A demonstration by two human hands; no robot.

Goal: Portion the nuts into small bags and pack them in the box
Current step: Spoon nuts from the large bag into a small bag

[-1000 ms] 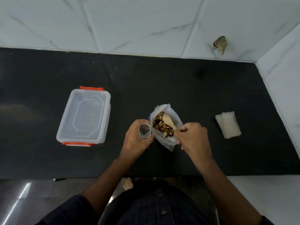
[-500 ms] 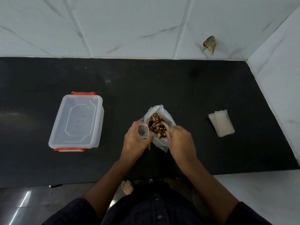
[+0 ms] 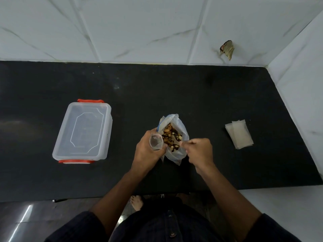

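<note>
A large clear plastic bag (image 3: pixel 175 155) stands open at the middle of the black counter, holding mixed nuts (image 3: pixel 170 137). My left hand (image 3: pixel 147 151) is closed around a small clear bag (image 3: pixel 155 142), holding its mouth open right beside the large bag's left edge. My right hand (image 3: pixel 199 151) pinches the pale handle of a spoon (image 3: pixel 176 140) whose bowl is sunk among the nuts. A clear plastic box (image 3: pixel 83 130) with orange clips sits to the left with its lid on.
A small stack of flat empty bags (image 3: pixel 239 135) lies on the counter to the right. White tiled walls close off the back and right side. The counter's front edge (image 3: pixel 104 198) runs just before my body.
The spoon's bowl, lying on top of the nuts a second ago, now sits down among them. Both hands stay by the large bag, hardly moved.
</note>
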